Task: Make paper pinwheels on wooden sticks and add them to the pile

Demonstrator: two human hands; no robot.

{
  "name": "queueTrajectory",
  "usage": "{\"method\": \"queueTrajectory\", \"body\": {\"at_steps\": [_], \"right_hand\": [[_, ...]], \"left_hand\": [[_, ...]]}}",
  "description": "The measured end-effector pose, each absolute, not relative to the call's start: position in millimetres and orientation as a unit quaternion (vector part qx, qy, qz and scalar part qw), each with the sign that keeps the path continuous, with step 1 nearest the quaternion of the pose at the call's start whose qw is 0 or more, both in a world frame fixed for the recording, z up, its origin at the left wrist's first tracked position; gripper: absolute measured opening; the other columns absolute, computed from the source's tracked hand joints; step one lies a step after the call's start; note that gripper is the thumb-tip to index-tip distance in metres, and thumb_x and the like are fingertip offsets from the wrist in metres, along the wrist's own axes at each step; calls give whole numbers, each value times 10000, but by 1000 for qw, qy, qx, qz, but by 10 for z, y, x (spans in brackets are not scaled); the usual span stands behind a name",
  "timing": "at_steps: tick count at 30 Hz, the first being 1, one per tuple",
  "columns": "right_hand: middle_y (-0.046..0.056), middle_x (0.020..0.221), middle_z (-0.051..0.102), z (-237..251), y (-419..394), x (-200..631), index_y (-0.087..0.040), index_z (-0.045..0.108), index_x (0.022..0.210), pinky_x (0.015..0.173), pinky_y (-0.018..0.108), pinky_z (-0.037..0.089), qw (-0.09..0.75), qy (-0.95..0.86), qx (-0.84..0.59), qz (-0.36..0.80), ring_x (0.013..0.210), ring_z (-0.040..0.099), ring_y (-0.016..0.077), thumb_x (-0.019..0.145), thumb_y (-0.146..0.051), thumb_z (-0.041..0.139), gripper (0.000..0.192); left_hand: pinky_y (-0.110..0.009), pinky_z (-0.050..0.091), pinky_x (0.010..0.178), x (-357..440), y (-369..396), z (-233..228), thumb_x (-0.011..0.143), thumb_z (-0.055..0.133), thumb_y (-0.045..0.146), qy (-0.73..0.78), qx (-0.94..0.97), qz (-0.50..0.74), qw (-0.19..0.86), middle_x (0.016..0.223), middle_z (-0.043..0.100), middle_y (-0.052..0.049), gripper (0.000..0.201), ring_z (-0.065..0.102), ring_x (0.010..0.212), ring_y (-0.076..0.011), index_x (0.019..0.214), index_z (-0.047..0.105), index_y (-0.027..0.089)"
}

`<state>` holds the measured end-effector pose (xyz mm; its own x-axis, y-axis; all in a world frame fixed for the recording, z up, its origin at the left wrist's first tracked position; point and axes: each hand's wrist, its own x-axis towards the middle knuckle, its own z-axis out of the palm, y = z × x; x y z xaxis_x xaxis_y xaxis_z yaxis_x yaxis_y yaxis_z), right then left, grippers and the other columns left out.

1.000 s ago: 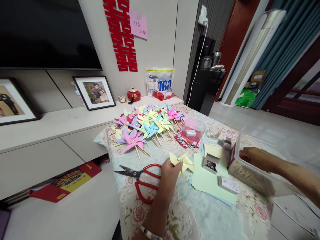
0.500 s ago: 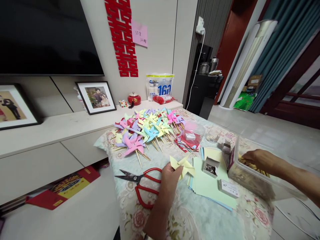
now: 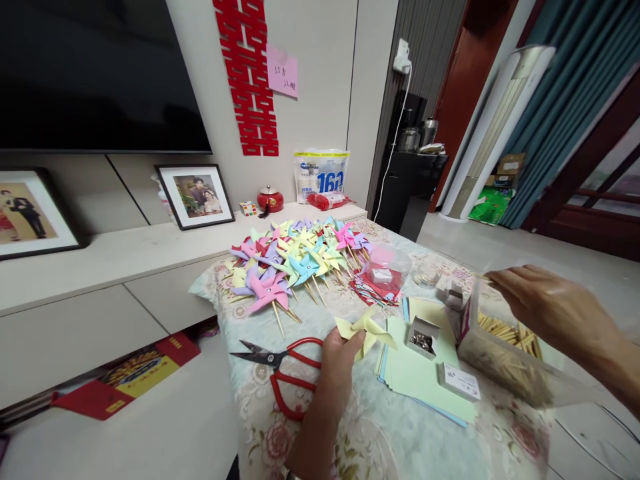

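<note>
A pale yellow paper pinwheel (image 3: 367, 331) is pinched between the thumb and fingers of my left hand (image 3: 341, 353), low over the tablecloth. My right hand (image 3: 543, 300) is raised above the clear plastic box (image 3: 505, 370), its fingers closed on a wooden stick (image 3: 481, 275) of which only a short tip shows. Inside that box lie many wooden sticks (image 3: 510, 335). Red-handled scissors (image 3: 280, 360) rest with blades apart, left of my left hand. Between my hands a small open carton of metal pins (image 3: 423, 339) sits on sheets of pale green paper (image 3: 405, 363).
Finished pinwheels (image 3: 300, 260) are heaped at the table's back left. Beside them lies a clear bag with red paper (image 3: 383, 277). A small closed carton (image 3: 460, 380) sits on the paper's right edge. Behind the table runs a white cabinet (image 3: 125, 253).
My right hand has come up out of the plastic box with a stick, uncovering the sticks inside. The pinwheel in my left hand has turned slightly.
</note>
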<state>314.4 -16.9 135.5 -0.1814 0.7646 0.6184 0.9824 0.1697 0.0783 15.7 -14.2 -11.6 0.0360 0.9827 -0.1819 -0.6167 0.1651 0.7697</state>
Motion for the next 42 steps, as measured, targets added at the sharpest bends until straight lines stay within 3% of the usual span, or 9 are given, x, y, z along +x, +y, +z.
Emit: {"method": "queueTrajectory", "body": {"at_steps": [2,4,7,11,17,22,29,36,42], "right_hand": [[126,835,747,1406,-229,2812,-207,735,875,611,326,462,288,-748,-573,-172,734,663,241,906,-386,503,295],[91,867,751,1341,-223,2468,-213,720,928,641,316,489,381,-734,-562,-11,723,671,223,873,-420,583,254],[27,676,676,1051,-85,2005,-194,642,778,571,270,448,369,-704,-540,276,618,619,175,823,-382,629,194],[-27,560,588,577,170,1597,-192,569,662,544,249,414,353,-627,-482,499,528,524,128,678,-281,665,132],[-44,559,510,235,263,1431,-173,592,584,524,234,317,391,-598,-470,518,541,425,104,596,-211,684,100],[11,688,626,128,246,1489,-160,688,753,590,268,391,413,-530,-480,564,619,528,148,662,-424,763,290],[65,812,661,238,160,1616,-153,691,846,699,297,428,464,-494,-408,612,745,577,180,795,-764,550,630],[-17,736,592,192,120,1574,-160,650,798,628,244,367,374,-614,-427,549,694,499,141,726,-495,776,365],[-30,673,538,73,184,1529,-152,617,706,618,241,356,381,-619,-467,503,655,462,128,704,-414,744,291]], "left_hand": [[-293,500,720,140,-160,-53,639,837,302,314,253,598,692,815,762,-63,348,687,738,-201,925,735,131],[-299,497,758,123,-179,21,651,836,300,280,256,601,704,835,759,-53,318,686,778,-201,913,739,149],[-309,492,790,99,-196,99,655,841,297,229,267,597,721,775,738,-25,271,674,767,-190,875,743,172],[-275,473,716,81,-206,91,683,829,292,207,303,578,728,697,693,-9,253,627,676,-151,881,742,162],[-232,431,622,79,-226,-6,642,865,299,257,326,560,716,699,677,-8,279,574,616,-113,813,717,136],[-262,466,630,114,-190,-47,614,874,327,311,320,562,696,680,698,-23,331,613,605,-142,822,716,124],[-313,518,689,135,-97,-146,588,859,307,413,294,619,600,737,749,-47,337,673,664,-194,829,695,138],[-261,503,631,57,-80,-141,622,805,287,477,358,581,554,732,741,-34,311,659,663,-177,872,695,138],[-241,468,557,92,-98,-128,632,764,284,497,376,578,527,654,706,-6,262,610,561,-150,838,677,149]]}}
